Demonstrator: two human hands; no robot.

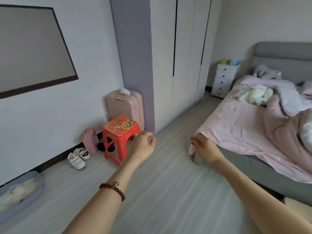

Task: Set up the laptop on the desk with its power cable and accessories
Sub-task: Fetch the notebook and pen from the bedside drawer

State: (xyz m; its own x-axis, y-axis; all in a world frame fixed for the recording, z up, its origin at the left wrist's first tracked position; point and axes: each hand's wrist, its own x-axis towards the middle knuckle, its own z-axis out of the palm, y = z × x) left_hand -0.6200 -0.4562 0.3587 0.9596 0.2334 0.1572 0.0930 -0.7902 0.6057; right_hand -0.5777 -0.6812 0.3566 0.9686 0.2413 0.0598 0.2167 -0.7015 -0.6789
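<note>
Your left hand [143,144] and right hand [201,146] out over floor [160,191], fingers loosely curled, grasping nothing. Laptop nowhere in view. Red stool [120,132] partly behind left hand; bed [253,132] cut off right.

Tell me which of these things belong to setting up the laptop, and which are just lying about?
For the job:
left hand, empty
right hand, empty
No laptop, cable or desk shows in this view.

Just lying about:
red plastic stool
pink suitcase
white shoes
bed
white drawer unit
wardrobe
</note>
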